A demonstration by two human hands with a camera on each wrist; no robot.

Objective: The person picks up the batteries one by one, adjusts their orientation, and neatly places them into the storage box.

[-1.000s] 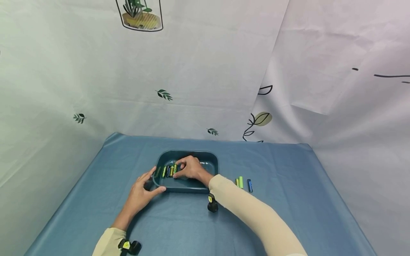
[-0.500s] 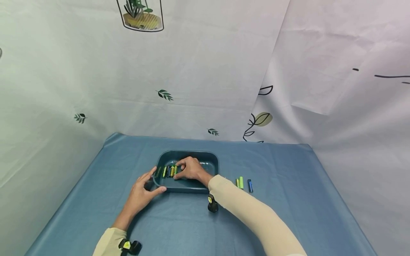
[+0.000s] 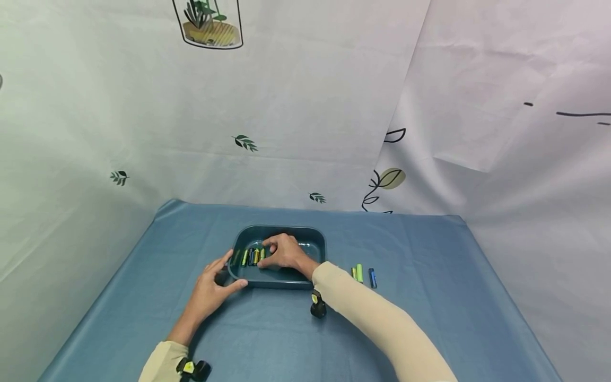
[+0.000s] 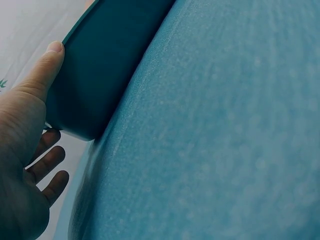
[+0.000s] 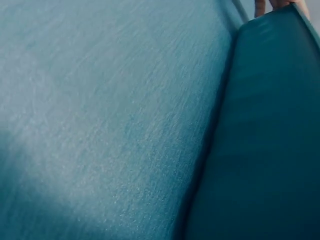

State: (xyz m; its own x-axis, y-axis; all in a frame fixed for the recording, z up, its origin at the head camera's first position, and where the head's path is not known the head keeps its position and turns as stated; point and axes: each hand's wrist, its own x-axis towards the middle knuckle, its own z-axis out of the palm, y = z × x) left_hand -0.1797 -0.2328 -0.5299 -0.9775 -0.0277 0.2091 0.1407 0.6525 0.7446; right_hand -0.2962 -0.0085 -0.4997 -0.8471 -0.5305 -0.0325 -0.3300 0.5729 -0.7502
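Note:
A dark teal tray sits on the blue-covered table. Inside, toward its left end, several small batteries stand side by side in a row. My right hand reaches into the tray and pinches the rightmost battery of that row, thumb at the near end and forefinger at the far end. My left hand spans the tray's front left corner. Its thumb touches the rim in the left wrist view, where the tray wall partly hides the fingers; those in sight are spread.
Right of the tray lie a yellow-green battery, a light green battery and a blue battery, partly beside the right sleeve. A pale printed curtain hangs behind and around the blue cloth.
Both hands stay nearly where they were, the right still at the end of the battery row. The tray and the loose batteries have not visibly moved.

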